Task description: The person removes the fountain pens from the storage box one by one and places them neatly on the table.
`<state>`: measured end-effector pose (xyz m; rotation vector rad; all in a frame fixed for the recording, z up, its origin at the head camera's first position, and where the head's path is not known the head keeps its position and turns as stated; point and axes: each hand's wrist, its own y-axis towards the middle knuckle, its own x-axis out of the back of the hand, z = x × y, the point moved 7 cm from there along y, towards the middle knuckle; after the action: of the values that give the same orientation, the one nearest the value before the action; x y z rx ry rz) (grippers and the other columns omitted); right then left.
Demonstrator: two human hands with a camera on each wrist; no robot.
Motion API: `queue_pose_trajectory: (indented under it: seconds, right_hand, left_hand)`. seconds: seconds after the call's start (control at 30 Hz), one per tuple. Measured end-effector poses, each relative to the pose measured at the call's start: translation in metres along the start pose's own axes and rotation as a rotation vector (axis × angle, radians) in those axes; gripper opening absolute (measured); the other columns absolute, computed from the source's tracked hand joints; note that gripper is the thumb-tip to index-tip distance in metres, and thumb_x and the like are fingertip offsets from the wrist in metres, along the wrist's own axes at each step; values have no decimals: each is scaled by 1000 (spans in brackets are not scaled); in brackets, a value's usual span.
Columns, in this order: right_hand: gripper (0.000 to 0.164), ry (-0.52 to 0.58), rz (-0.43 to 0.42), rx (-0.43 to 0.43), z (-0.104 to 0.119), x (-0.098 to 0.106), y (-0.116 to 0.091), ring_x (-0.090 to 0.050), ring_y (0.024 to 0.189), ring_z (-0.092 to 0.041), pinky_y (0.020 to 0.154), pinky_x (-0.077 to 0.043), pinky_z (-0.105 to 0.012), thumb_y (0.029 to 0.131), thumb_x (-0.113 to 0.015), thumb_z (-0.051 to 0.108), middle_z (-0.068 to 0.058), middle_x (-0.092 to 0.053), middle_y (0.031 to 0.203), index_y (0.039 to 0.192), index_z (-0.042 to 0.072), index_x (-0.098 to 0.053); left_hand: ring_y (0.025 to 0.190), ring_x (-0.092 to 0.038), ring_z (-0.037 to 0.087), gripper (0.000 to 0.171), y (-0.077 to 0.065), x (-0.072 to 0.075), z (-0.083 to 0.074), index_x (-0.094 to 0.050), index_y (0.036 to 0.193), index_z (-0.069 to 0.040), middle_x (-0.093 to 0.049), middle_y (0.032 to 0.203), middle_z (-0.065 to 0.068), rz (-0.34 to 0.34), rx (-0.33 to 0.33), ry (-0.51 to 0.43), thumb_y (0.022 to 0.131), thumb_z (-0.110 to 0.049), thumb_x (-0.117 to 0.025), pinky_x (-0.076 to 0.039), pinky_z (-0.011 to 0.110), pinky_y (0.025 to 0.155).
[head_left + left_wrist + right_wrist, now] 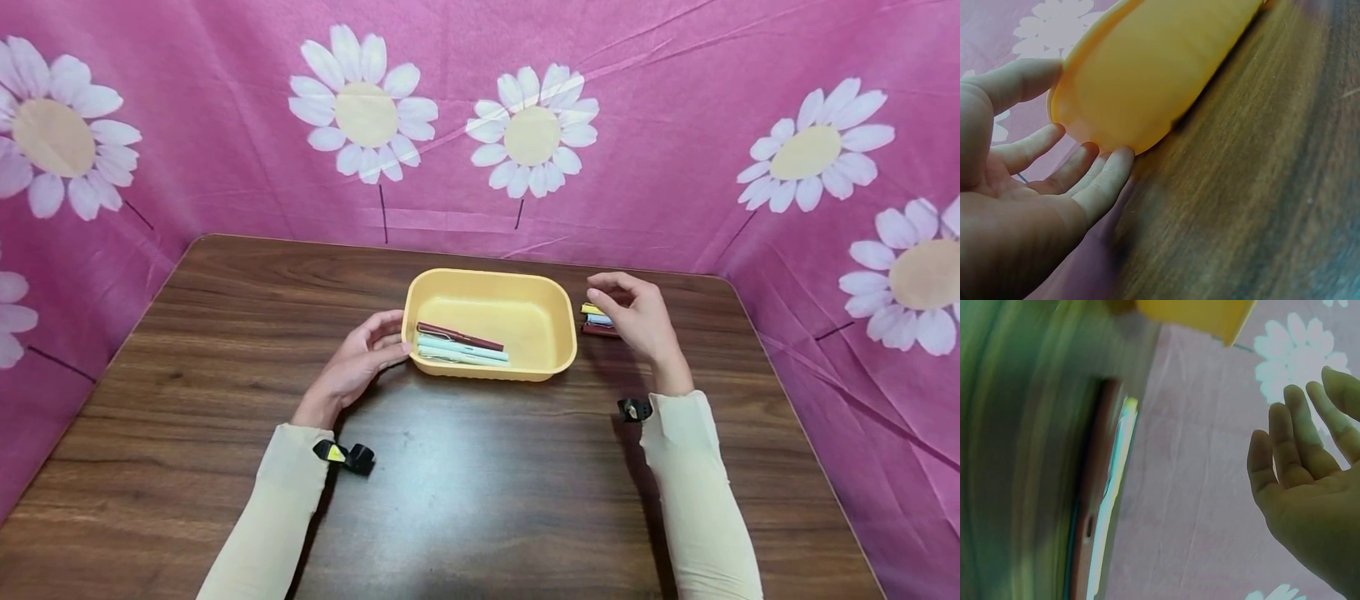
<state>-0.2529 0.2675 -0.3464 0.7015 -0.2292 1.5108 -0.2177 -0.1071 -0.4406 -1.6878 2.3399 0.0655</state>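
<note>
A yellow plastic storage box (536, 333) stands on the table. My left hand (358, 362) holds its left end, thumb at the rim and fingertips against the outer wall (1116, 94). In the box lie a dark red pen (472, 338) and pale mint pens (465, 354), side by side along the front left. My right hand (641, 321) hovers right of the box with fingers loosely bent and nothing in them. Beneath it lie a yellow pen (591, 309), a blue pen (597, 320) and a dark red pen (600, 331), their right ends hidden by the hand.
The brown wooden table (480, 500) extends around the box. Behind it and along both sides hangs a pink cloth (652, 167) with large white daisies. Black wrist straps (345, 456) show at both sleeve cuffs.
</note>
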Motion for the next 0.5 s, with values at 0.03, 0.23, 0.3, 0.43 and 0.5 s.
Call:
queue_pose_trajectory:
  seconds: [0.03, 0.23, 0.3, 0.43, 0.5]
  right_hand:
    - [24, 10, 1, 6, 3, -2, 0, -61, 87, -5, 76, -49, -16, 96, -70, 8, -21, -71, 108, 117, -4, -71]
    - [25, 41, 33, 9, 13, -18, -1, -62, 86, -8, 69, -52, -19, 97, -69, 10, -19, -71, 108, 119, -4, -70]
    - [26, 49, 44, 5, 14, -24, -2, -63, 87, -12, 65, -52, -19, 97, -68, 10, -19, -71, 109, 119, -4, -70]
    - [26, 87, 79, 8, 19, -40, 0, -63, 94, -20, 75, -52, -22, 97, -69, 10, -20, -71, 110, 118, -5, -70]
    - [26, 108, 99, 11, 22, -49, 1, -62, 97, -21, 83, -50, -26, 97, -70, 9, -21, -71, 111, 118, -6, -70]
  left_hand:
    - [118, -55, 25, 63, 0, 0, 0, -32, 150, 8, -38, 146, 31, -1, 2, -1, 94, 8, -60, -52, 22, 95]
    - [119, -54, 24, 62, 0, -2, 1, -32, 150, 9, -38, 146, 31, 3, 13, -4, 95, 8, -60, -52, 23, 95]
    - [120, -53, 24, 62, 0, -3, 1, -32, 150, 10, -38, 147, 31, 6, 14, -7, 95, 8, -60, -52, 23, 96]
    - [120, -53, 26, 62, 0, -2, 0, -32, 150, 9, -38, 147, 31, 0, 16, -9, 95, 8, -60, -53, 23, 95]
    - [120, -53, 26, 62, 0, -1, 0, -32, 150, 10, -37, 147, 31, -2, 13, -1, 95, 8, -60, -53, 23, 95]
